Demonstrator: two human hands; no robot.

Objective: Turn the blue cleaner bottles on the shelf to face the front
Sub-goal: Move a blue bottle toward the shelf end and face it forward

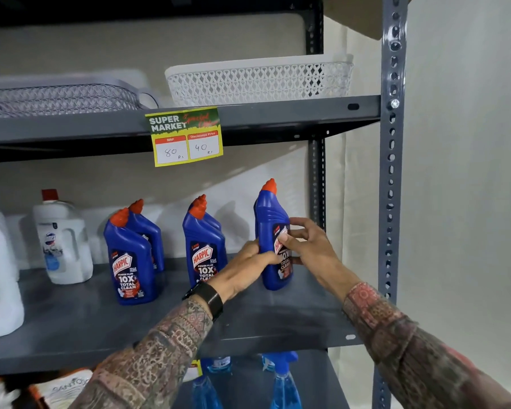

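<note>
1. The grey shelf (71,329) held the blue bottles.
2. Both hands gripped the far-right blue bottle (270,214), beside the shelf's post.
3. The left hand (248,268) and the right hand (313,246) pinched its sides.

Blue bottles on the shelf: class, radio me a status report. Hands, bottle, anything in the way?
Both hands, left and right, closed on the rightmost blue bottle, label angled right, not yet front. Two front bottles face forward. Nothing blocking.
</note>
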